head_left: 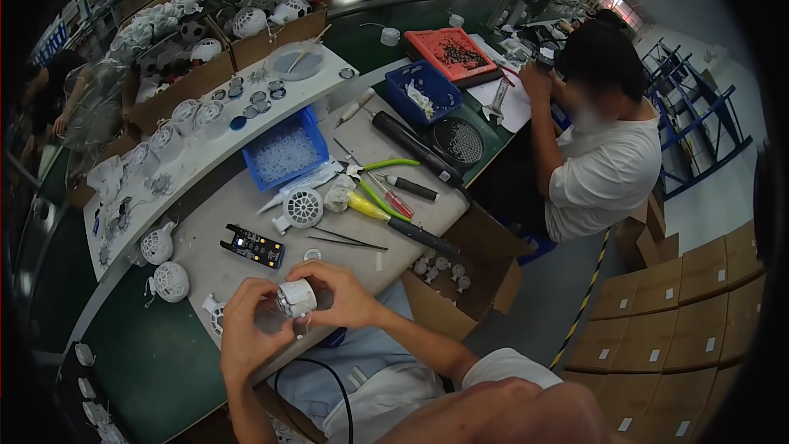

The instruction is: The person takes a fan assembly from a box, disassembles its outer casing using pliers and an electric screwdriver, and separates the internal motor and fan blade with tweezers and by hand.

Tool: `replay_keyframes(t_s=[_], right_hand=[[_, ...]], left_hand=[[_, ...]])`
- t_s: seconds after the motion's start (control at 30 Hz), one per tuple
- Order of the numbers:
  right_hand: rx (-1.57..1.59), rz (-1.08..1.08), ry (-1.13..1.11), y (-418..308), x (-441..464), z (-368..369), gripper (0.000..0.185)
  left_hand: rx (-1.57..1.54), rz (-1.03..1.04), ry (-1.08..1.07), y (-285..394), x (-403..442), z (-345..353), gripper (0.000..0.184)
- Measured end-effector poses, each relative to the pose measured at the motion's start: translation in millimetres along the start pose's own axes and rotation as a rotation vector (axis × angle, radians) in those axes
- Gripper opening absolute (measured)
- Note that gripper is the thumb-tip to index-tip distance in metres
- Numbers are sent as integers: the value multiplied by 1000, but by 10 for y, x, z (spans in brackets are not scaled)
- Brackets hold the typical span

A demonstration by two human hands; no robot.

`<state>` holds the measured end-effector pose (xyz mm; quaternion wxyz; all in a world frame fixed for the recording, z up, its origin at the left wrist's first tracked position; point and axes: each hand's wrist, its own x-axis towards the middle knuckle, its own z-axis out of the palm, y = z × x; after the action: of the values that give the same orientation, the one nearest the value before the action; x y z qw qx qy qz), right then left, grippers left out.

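My left hand (249, 325) and my right hand (339, 294) are closed around a white cylindrical housing (299, 297) above the table's near edge. The fingers of the left hand grip its left side, where small inner parts show; the right fingers press on its other side. Just beyond the hands lie a small white ring (312, 254) and a black circuit board (251, 247) with a lit light. Metal tweezers (349, 241) rest farther right. A white round grille part (303, 208) sits behind them. Another white grille part (215, 315) is partly hidden beside my left hand.
A blue bin (317, 127) of small clear pieces stands behind the tools. Green-handled pliers (385, 197), a red screwdriver (398, 202) and a black electric screwdriver (415, 148) lie to the right. A cardboard box (485, 296) is below the edge. A co-worker (604, 156) sits at right.
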<state>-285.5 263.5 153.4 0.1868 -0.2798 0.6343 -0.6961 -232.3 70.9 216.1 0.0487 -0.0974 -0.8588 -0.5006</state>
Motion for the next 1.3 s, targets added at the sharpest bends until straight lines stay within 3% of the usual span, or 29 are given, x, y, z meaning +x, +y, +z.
replay_keyframes(t_s=[0.47,0.57,0.67,0.77,0.97,1.07,1.3], right_hand=[[1,18,-13,3,14,-4,56],[4,-71,65,12,22,18,52],[119,-1,61,37,-5,11,55],[77,-65,68,17,9,-1,59],[145,-18,46,68,-3,-48,66],[419,86,141,41,-31,-39,74],[481,-35,294,239,-30,-92,69]], left_hand=[[-38,-42,67,48,-10,36,41],[-39,-65,107,30,-35,18,40],[-101,-155,145,23,-76,-96,41],[-141,-142,211,111,-64,-145,41],[-82,-127,214,60,-72,-97,41],[65,-48,262,18,-82,-114,42],[171,-28,319,68,-110,-123,41]])
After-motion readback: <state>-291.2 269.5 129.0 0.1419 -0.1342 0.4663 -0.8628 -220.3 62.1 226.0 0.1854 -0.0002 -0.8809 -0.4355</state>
